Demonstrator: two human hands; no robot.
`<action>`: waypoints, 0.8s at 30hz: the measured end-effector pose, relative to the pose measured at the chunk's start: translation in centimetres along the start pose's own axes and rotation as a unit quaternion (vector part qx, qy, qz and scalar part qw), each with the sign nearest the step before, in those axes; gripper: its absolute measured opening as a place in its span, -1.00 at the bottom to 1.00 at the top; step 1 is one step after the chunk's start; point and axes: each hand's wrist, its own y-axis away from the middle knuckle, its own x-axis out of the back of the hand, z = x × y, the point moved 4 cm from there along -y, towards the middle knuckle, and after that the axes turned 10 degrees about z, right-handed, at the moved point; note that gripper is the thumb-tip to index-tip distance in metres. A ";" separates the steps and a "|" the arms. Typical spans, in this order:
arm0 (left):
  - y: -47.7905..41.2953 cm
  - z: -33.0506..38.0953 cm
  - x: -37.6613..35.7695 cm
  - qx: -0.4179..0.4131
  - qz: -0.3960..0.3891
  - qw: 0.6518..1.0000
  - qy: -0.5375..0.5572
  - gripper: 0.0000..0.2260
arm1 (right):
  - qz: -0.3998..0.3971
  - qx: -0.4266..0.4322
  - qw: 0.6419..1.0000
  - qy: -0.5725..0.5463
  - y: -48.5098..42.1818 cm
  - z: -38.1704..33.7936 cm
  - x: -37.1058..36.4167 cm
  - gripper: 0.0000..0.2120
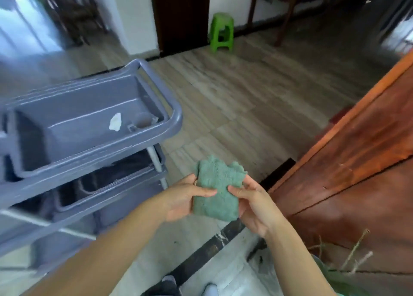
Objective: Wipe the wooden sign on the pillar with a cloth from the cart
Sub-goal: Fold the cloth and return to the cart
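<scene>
A folded green cloth [215, 189] is held between both my hands at the lower middle of the head view. My left hand [186, 198] grips its left side, thumb across the front. My right hand [254, 203] pinches its right edge. A grey plastic cart [156, 130] with stacked trays stands to the left of my hands. A reddish-brown wooden surface [357, 172], cracked along its panels, rises at the right, close to my right hand. I cannot tell whether this is the sign or the pillar.
The cart's top tray holds a small white scrap [115, 121]. A green plastic stool [221, 32] stands by the far wall next to a dark door [181, 16]. Wooden furniture legs [285, 18] show at the back right. The floor is pale wood-look tile.
</scene>
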 end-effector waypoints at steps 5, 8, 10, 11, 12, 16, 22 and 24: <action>3.7 -0.6 5.6 -0.049 0.069 0.992 0.093 -0.54 | -0.166 -0.118 0.978 0.035 -2.4 3.0 -6.8 -0.49; 5.6 -1.7 9.9 -0.055 0.097 0.978 0.179 -0.39 | -0.221 -0.165 0.961 0.038 -3.4 4.5 -11.1 -0.47; 6.4 -1.9 13.0 -0.057 0.122 0.969 0.207 -0.30 | -0.249 -0.179 0.951 0.045 -4.4 5.5 -13.8 -0.47; 6.6 -1.8 14.6 -0.060 0.135 0.965 0.218 -0.31 | -0.260 -0.181 0.947 0.055 -4.9 5.9 -15.1 -0.47; 6.7 -1.5 16.1 -0.063 0.144 0.962 0.224 -0.32 | -0.265 -0.179 0.945 0.071 -5.8 6.3 -16.2 -0.47; 6.5 0.9 22.6 -0.087 0.177 0.949 0.247 -0.47 | -0.239 -0.158 0.948 0.137 -9.7 8.1 -21.6 -0.49; 5.3 6.5 32.0 -0.088 0.229 0.939 0.242 -0.62 | -0.140 -0.140 0.965 0.173 -15.7 9.1 -29.8 -0.67; 4.2 8.3 34.9 -0.088 0.255 0.936 0.225 -0.63 | -0.113 -0.130 0.971 0.167 -17.6 9.4 -32.0 -0.70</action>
